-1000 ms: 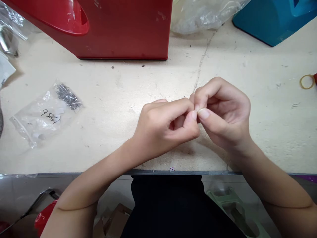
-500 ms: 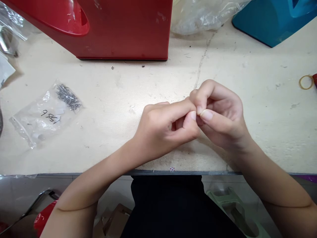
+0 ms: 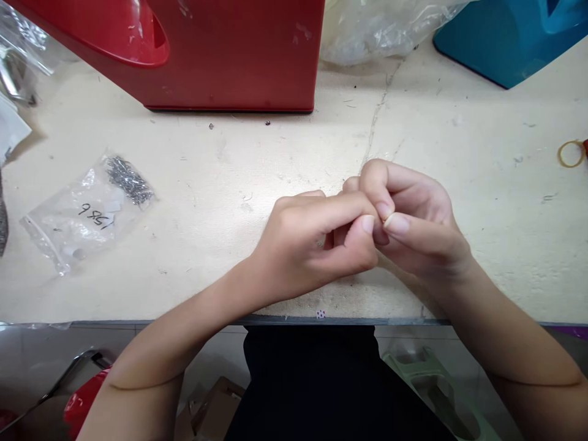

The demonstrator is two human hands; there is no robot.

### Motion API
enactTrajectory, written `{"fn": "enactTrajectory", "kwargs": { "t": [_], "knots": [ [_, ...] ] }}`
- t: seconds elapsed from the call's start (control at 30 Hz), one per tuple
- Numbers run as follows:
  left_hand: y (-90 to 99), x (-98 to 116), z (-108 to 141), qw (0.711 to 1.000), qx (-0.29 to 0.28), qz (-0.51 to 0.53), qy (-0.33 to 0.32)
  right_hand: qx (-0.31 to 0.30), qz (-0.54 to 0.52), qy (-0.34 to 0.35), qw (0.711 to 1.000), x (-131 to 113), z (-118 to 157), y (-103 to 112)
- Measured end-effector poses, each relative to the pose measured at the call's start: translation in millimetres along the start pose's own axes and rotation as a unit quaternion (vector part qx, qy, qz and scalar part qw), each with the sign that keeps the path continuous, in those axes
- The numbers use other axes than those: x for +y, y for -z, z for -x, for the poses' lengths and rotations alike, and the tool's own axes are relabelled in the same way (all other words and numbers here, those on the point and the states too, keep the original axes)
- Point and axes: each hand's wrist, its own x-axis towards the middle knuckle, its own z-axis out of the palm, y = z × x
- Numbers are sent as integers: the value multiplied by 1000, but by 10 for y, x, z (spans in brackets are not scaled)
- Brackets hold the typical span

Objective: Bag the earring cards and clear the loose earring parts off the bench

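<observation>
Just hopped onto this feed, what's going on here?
A person has their left hand and right hand together over the table, each with thumb and forefinger pinched. Anything between the fingertips is too small or hidden to tell. Off to the left lies a clear plastic bag with small dark pieces bunched in one corner. Beyond the hands stand a large red object and a blue one.

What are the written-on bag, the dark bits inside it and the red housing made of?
Bag: thin clear plastic film, glossy; it is see-through, with creases and bright highlights.
Dark bits: probably metal, grey-black with bright glints; too small to be sure.
Red housing: hard plastic or painted metal, semi-gloss; smooth faces, sheen in the recess.
</observation>
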Motion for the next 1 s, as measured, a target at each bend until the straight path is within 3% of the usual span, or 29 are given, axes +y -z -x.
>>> {"fn": "enactTrajectory", "kwargs": {
  "t": [0.33,0.57,0.73,0.83,0.9,1.0],
  "knots": [
    [7,15,-8,1000,-18,14,8,25,20,-29,999,-2,11,-6],
    [4,38,-4,998,-23,47,39,21,-53,-59,997,-40,-23,-30],
    [-36,-7,25,983,48,166,68,6,-73,-89,993,-71,-25,-26],
    [-61,-46,16,990,100,83,54,-46,-99,-70,992,-83,-43,-20],
    [-64,-69,4,992,121,8,24,-49,-98,-84,990,-90,-47,-21],
    [-43,-92,-1,997,72,4,9,-37,-94,-90,991,-89,-34,-23]
  ]
}}
